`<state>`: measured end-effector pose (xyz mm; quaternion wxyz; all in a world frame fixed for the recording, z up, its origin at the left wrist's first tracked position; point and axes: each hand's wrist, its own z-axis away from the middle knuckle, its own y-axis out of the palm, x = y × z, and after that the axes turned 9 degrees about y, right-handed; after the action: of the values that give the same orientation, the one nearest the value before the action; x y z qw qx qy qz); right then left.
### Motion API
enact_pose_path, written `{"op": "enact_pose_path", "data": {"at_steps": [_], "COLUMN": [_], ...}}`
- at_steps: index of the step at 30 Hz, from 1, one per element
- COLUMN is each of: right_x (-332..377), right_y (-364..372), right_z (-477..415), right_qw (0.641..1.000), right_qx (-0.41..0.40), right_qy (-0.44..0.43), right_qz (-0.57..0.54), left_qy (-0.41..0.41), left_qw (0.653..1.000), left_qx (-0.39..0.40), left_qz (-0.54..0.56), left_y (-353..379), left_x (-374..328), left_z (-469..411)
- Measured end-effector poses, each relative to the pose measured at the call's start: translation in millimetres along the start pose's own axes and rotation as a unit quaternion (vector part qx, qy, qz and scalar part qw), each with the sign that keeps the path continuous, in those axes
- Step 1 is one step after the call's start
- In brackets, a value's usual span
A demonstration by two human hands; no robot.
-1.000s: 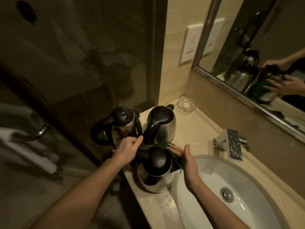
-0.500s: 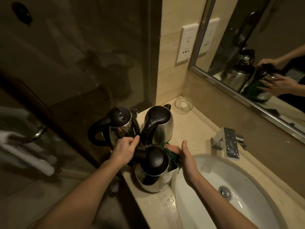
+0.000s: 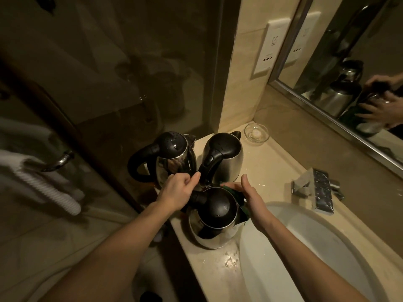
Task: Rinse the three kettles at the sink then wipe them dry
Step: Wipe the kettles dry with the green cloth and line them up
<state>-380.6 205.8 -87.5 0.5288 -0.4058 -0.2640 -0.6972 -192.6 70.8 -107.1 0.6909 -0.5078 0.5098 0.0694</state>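
Observation:
Three steel kettles with black lids stand on the beige counter (image 3: 272,171) left of the sink (image 3: 327,247). The near kettle (image 3: 214,223) sits at the counter's front edge; my left hand (image 3: 177,191) grips its black handle. My right hand (image 3: 248,196) presses a dark green cloth (image 3: 242,205) flat against that kettle's right side, fingers straight. Behind stand the left kettle (image 3: 172,158) and the right kettle (image 3: 224,158), both with water drops on their lids.
A square chrome faucet (image 3: 320,192) stands behind the white basin. A small glass dish (image 3: 256,132) sits in the back corner. A glass shower door with handle (image 3: 58,161) is at left, a mirror (image 3: 349,62) at right. Water drops lie on the counter's front.
The view has drifted slightly. My right hand with the cloth has slid a little around the near kettle's side; my left hand stays on the handle.

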Motion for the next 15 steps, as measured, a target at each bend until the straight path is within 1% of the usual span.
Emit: {"op": "enact_pose_path", "data": {"at_steps": [4,7,12,15], "right_x": [-3,-6,-3,3], "right_y": [-4,-5,2,0], "right_z": [-7,-13,-27,-27], "right_qw": [1.0,1.0,0.998,0.996], "right_qx": [0.005,0.014,0.065,0.078], "right_qy": [-0.009,-0.007,0.018,0.032], "right_qz": [-0.017,-0.007,0.021,0.033], "left_qy": [0.02,0.03,0.037,0.041], "left_qw": [1.0,0.999,0.998,0.998], "left_qx": [-0.013,-0.029,-0.039,-0.04], "left_qz": [-0.001,0.005,0.013,0.016], "left_y": [1,3,5,4], "left_x": [-1,2,5,6], "left_z": [0,1,-1,-1]}}
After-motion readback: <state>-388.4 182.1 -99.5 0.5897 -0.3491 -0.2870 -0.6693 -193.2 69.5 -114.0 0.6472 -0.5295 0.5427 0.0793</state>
